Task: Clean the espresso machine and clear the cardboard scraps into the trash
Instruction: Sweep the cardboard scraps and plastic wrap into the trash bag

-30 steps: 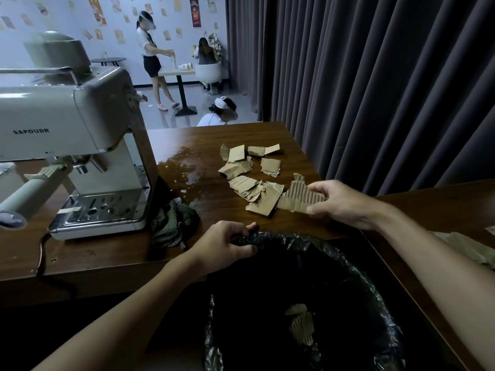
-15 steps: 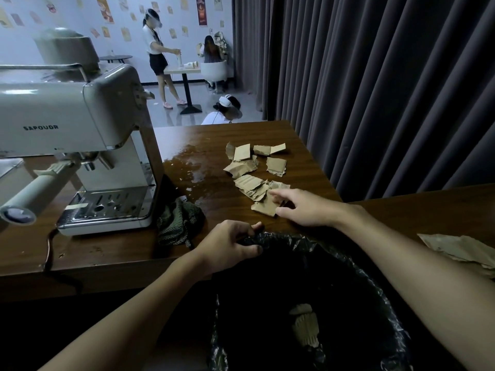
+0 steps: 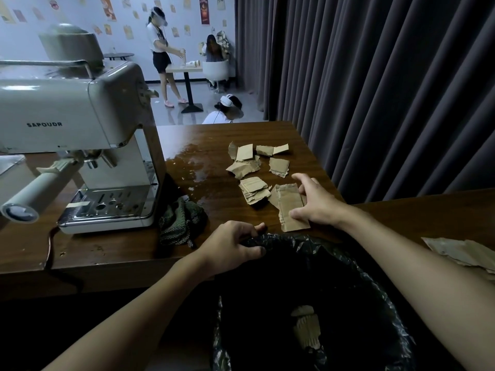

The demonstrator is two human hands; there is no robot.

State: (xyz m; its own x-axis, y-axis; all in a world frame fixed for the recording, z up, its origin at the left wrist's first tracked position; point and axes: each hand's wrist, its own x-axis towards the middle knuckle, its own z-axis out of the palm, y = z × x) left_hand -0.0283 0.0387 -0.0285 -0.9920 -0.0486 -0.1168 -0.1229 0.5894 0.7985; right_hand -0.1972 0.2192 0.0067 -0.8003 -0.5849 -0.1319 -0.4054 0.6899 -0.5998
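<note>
From the head view, the right hand [image 3: 314, 203] lies over the nearest cardboard scrap [image 3: 290, 207] on the bench [image 3: 120, 253]. Its grip is spread wide, thumb at the scrap's near end and fingers [image 3: 302, 180] reaching past its far edge, touching but not visibly closed on it. The left hand [image 3: 230, 247] has a closed grip on the rim of the black trash bag [image 3: 375, 266], holding it open just below the bench edge, close under the right grip.

The scrap looks light and fairly stiff, a flat torn piece of corrugated board that should slide easily on the polished wood. Pinching it across its long edges, or dragging it toward the bench edge so the thumb can get underneath, seems the surest hold.

Beyond the right grip lie more scraps [image 3: 254, 188], some layered, so they may fan apart if lifted together. A wet patch [image 3: 198, 167] sits to their left; pieces touching it could be soft and tear. Left of the left grip are a green cloth [image 3: 179, 223] and the espresso machine [image 3: 80, 124]. One piece [image 3: 306, 328] already lies inside the bag.
</note>
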